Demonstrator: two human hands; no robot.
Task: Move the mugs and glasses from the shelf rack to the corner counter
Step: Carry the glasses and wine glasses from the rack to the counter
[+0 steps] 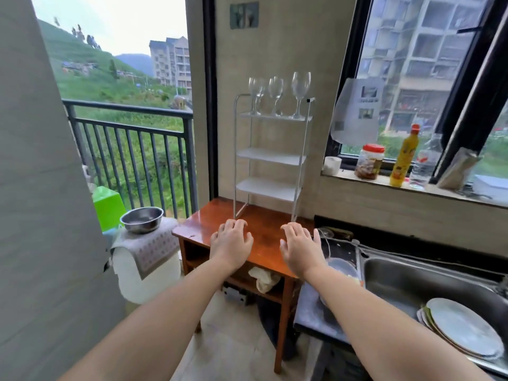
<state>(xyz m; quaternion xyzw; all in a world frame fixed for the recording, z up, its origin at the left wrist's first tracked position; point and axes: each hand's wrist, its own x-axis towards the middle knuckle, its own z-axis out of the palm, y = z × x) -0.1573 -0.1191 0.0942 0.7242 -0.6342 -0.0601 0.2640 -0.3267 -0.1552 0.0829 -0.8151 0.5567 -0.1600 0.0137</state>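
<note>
Left hand [231, 243] and right hand [300, 247] hover palms-down over the wooden table's [200, 224] front edge, fingers loosely spread, holding nothing.

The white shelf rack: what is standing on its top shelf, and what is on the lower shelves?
On the white shelf rack, wine glasses stand upright on the top shelf. The lower shelves show nothing on them.

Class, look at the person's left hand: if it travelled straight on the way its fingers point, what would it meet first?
Probably the foot of the white shelf rack on the wooden table. The left hand points there; depth is uncertain.
</note>
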